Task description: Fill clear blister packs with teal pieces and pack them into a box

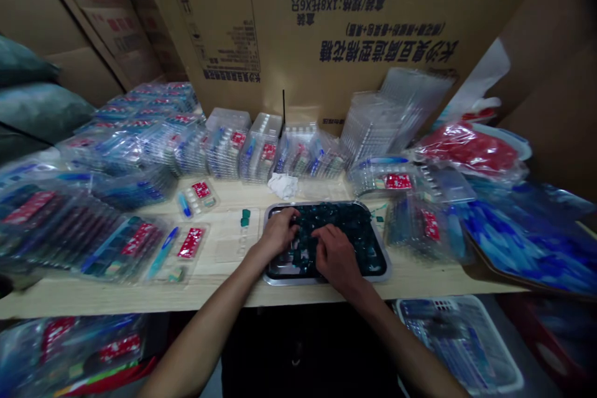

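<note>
A metal tray [383, 274] filled with small dark green, glossy pieces [352, 230] lies on the wooden table in front of me. My left hand [281, 231] reaches into its left side, fingers curled down among the pieces. Over the middle of the tray is my right hand [338, 256], its fingers bent and pressed together. What either set of fingertips holds is too small and blurred to make out. Left of the tray, a clear plastic blister tray [236, 236] lies flat with a couple of green pieces [245, 217] in its upper compartments.
Filled blister packs with blue tools and red cards [186, 242] line the left and back. Stacked clear trays [373, 127] stand at the back right, near a bag of red items [471, 149] and a box of blue tools [536, 236]. A white basket [506, 360] sits below the table [420, 283].
</note>
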### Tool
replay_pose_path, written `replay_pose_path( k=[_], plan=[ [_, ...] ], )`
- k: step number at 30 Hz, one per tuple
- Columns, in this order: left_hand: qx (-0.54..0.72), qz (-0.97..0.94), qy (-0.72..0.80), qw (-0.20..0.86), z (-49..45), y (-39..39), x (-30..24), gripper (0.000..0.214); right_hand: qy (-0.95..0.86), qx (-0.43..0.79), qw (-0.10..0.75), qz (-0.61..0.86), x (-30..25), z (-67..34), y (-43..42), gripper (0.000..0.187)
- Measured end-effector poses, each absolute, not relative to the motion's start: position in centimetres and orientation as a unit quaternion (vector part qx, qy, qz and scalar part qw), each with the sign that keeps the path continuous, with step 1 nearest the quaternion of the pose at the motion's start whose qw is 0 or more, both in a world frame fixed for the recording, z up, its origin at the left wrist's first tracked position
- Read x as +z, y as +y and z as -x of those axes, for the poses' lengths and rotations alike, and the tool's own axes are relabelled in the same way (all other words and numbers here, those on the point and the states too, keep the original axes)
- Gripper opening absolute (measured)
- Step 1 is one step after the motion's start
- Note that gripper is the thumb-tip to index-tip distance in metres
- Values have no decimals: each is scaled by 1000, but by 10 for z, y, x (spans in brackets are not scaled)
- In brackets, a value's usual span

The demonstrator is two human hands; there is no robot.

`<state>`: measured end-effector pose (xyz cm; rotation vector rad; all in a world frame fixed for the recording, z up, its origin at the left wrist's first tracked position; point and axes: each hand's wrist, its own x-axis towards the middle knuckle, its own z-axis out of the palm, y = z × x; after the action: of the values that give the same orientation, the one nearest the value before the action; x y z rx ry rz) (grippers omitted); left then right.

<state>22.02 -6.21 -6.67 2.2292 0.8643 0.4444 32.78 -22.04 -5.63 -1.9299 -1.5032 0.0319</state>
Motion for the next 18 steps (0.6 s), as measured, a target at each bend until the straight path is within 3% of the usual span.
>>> replay_pose_path(
  k=[3,7,18],
  plan=[
    [229,-734,368,523,-212,-58,-67,27,-561,32,395,726,-57,-334,-219,28],
    [232,-577,360,695,-205,-68,-52,42,-545,67,462,696,-53,-337,-204,30],
    [283,-508,361,729,-207,-99,-34,42,-543,136,458,691,-41,-327,-185,8]
  ],
)
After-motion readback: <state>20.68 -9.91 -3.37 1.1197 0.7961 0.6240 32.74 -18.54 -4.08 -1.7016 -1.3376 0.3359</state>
